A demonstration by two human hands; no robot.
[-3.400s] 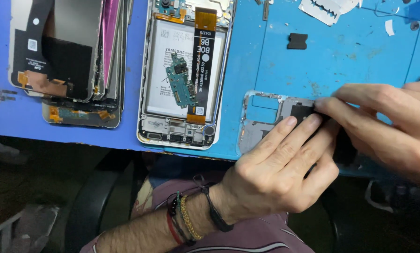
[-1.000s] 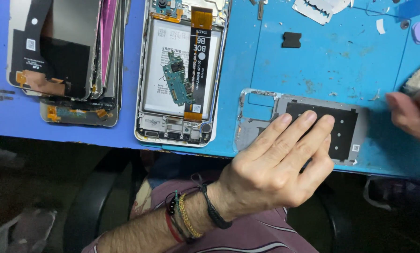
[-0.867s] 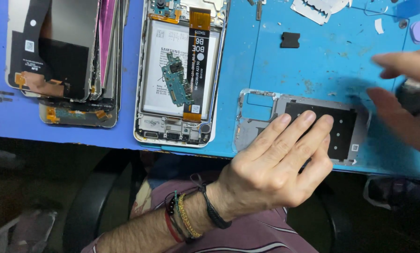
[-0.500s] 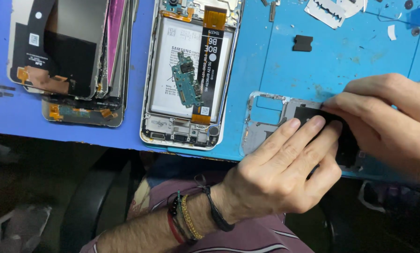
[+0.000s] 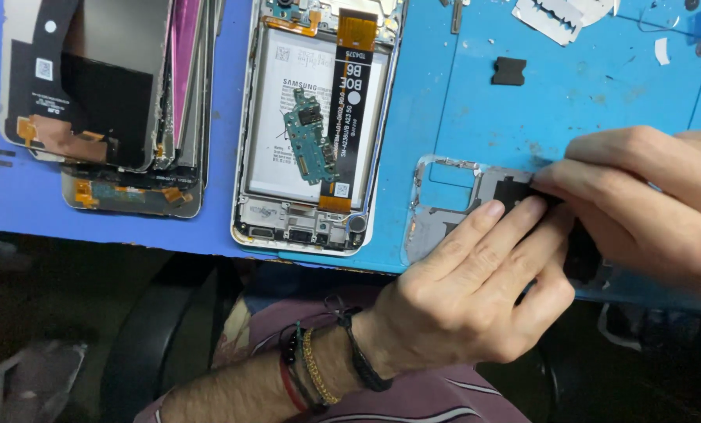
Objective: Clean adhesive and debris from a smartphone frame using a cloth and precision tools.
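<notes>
A silver phone frame (image 5: 436, 176) lies on the blue mat (image 5: 460, 102) near the front edge. A black sheet (image 5: 515, 190) covers its middle. My left hand (image 5: 475, 298) lies across the frame with its fingers stretched flat, pressing it down. My right hand (image 5: 648, 204) comes in from the right, and its fingertips pinch the black sheet at its upper left corner. Both hands hide most of the frame's right part. Dark and beaded bands circle my left wrist.
An opened phone (image 5: 288, 157) with a white battery, an orange-black flex strip and a loose green board (image 5: 307, 141) lies left of the frame. A stack of screens (image 5: 108, 102) sits far left. A small black pad (image 5: 508, 70) and a razor blade (image 5: 550, 16) lie farther back.
My right hand had drawn away to the right a second ago. It has come back onto the black sheet. My left hand has stayed on the frame.
</notes>
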